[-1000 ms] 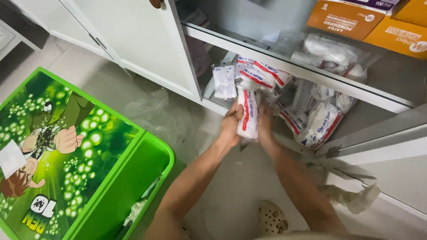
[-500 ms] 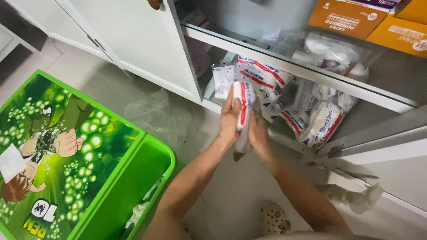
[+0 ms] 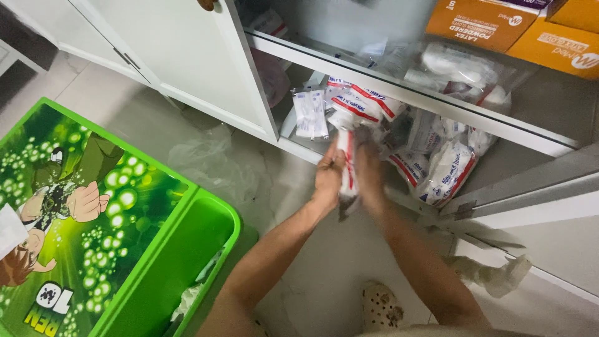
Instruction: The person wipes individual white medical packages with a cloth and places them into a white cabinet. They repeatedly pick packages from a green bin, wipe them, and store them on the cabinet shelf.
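My left hand (image 3: 329, 176) and my right hand (image 3: 369, 176) press together on a white packet with red stripes (image 3: 347, 163), held upright between the palms in front of the cabinet's bottom shelf. Just behind it, more white and red packets (image 3: 365, 103) lie piled on that shelf, with further ones (image 3: 444, 170) to the right. A small clear-wrapped packet (image 3: 310, 114) leans at the left of the pile.
The white cabinet door (image 3: 181, 56) stands open at left. Orange boxes (image 3: 483, 19) and plastic-wrapped white goods (image 3: 458, 68) sit on the upper shelf. A green cartoon-printed bin (image 3: 175, 262) is open at lower left. Crumpled clear plastic (image 3: 209, 159) lies on the floor.
Both hands have drawn the packet slightly out from the pile and toward me, keeping it pressed between them. The view has shifted a little.
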